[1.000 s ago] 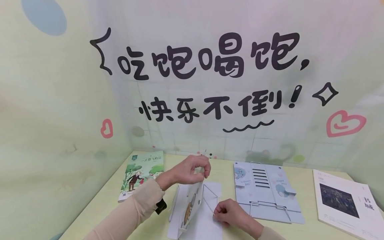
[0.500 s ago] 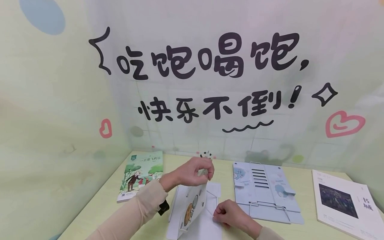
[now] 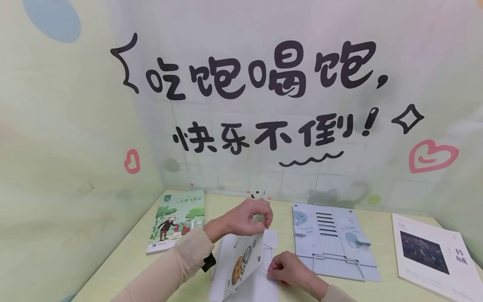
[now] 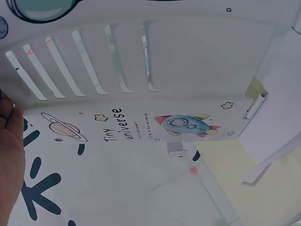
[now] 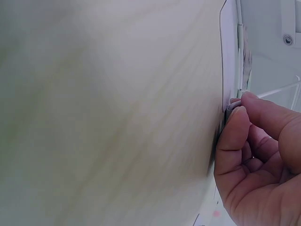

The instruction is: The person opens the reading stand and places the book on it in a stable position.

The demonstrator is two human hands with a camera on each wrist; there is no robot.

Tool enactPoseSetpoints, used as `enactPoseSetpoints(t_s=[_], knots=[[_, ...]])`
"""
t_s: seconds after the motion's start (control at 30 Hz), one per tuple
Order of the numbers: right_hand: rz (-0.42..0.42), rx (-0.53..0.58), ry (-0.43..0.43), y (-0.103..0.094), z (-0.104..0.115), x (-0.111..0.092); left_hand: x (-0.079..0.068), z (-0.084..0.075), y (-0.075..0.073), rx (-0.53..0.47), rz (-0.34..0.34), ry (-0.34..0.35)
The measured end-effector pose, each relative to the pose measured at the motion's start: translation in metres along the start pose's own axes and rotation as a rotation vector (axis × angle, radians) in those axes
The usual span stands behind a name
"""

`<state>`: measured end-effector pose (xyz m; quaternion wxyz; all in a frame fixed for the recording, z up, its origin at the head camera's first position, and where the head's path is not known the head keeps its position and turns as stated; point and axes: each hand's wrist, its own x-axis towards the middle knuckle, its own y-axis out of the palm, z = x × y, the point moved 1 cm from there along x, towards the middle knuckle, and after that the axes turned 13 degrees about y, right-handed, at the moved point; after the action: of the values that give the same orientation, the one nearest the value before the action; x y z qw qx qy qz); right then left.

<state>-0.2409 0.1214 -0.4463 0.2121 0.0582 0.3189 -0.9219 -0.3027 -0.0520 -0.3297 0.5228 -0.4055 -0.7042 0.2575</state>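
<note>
Pale yellow tabletop (image 3: pixel 124 268) bears a white folding stand (image 3: pixel 266 289), printed panel (image 3: pixel 247 262) tilted up, left hand (image 3: pixel 247 216) gripping its top edge, right hand (image 3: pixel 290 270) pinching the stand's side, exact part unclear; probably light, stiff, slick-faced, best held by rims.

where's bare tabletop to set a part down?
Free: tabletop between green book, left sleeve and left wall; strip between blue stand and white magazine. Slimmer: gap between white stand and blue stand, right hand at its near end. Crowded: around white stand, left hand pinching its raised edge.
</note>
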Motion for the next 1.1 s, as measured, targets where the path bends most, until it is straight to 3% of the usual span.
enactPoseSetpoints(t_s=[1.1], knots=[[-0.005,0.043,0.018,0.000,0.002,-0.011,0.004,-0.001,0.008,0.017,-0.011,-0.028]])
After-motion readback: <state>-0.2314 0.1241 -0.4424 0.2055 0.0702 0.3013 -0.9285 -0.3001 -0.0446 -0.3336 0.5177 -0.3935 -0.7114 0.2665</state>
